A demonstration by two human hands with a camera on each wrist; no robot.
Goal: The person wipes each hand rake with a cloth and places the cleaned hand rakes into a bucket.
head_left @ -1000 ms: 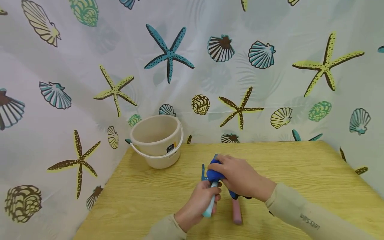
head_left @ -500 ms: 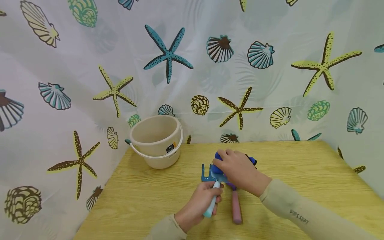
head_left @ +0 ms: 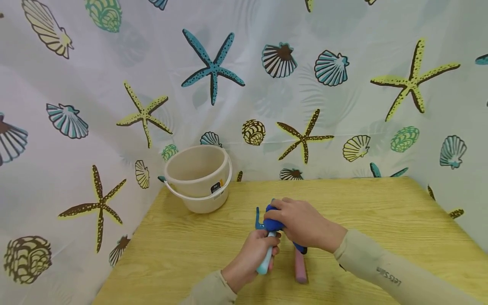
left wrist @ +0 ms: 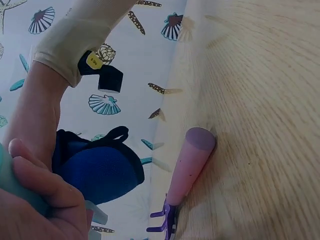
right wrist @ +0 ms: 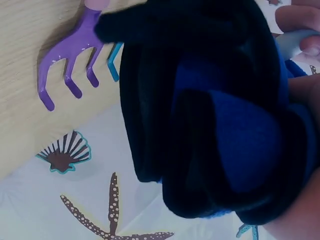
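Note:
In the head view my left hand (head_left: pixel 251 256) grips the light blue handle of a hand rake (head_left: pixel 264 264), with blue tines pointing away. One outer tine shows at the left; the rest of its head lies under a blue cloth (head_left: pixel 272 223) with black edging. My right hand (head_left: pixel 309 224) holds this bunched cloth against the rake head. Below the cloth, a second hand rake with a pink handle (head_left: pixel 300 270) lies on the table. The right wrist view shows its purple tines (right wrist: pixel 75 45), while the bunched cloth (right wrist: pixel 245 145) fills much of that picture.
A cream bucket (head_left: pixel 195 189) with a white carrying handle stands at the table's back left. The wood-patterned table (head_left: pixel 366 203) meets a hanging white curtain (head_left: pixel 343 110) printed with starfish and shells on its back and sides.
Half a second ago my right hand and the cloth were farther up and right, showing more of the rake head. They have come back toward my left hand, which keeps its grip.

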